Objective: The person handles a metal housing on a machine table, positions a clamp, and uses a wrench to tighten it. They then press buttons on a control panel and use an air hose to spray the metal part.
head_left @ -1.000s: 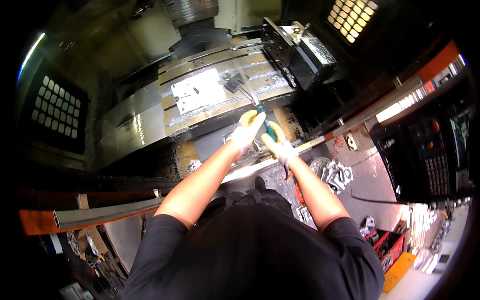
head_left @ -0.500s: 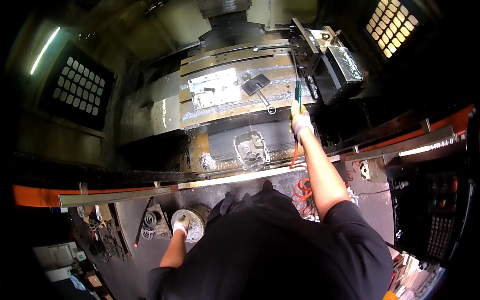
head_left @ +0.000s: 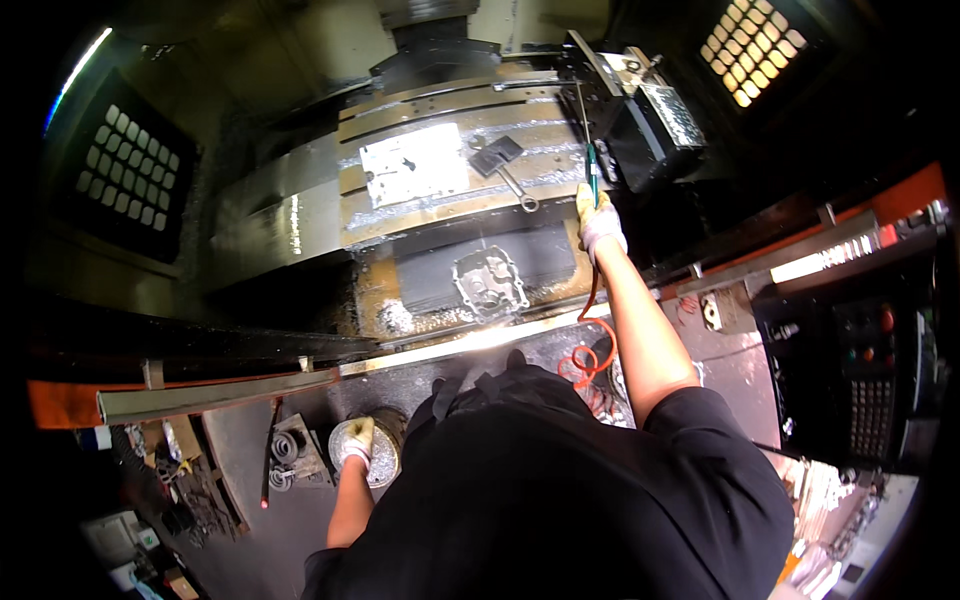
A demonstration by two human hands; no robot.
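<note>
My gloved right hand (head_left: 600,225) is wrapped round a green air blow gun (head_left: 592,165) with a long thin nozzle pointing away over the right end of the slotted machine table (head_left: 420,228). An orange-red coiled hose (head_left: 592,300) runs down from it. On the table lie a bright metal plate (head_left: 430,165), a dark flat piece (head_left: 495,155) and a ring-ended wrench (head_left: 520,192). Below the table's front edge rests a cast metal housing (head_left: 488,280). Low on the left, my gloved left hand (head_left: 358,438) is above a bucket (head_left: 401,445) of metal chips, fingers curled; their contents are hidden.
A black machine block (head_left: 650,130) stands at the table's right end. The machine's front sill (head_left: 450,350) crosses before me. A control panel (head_left: 870,370) is on the right. Coiled parts (head_left: 287,447) and a dark bar (head_left: 270,455) lie left of the bucket. Metal chips litter the table.
The view has shifted, so the machine appears further left and higher. My right hand still holds the blow gun. My left hand has moved slightly upward over the bucket, and the hose hangs in wider loops.
</note>
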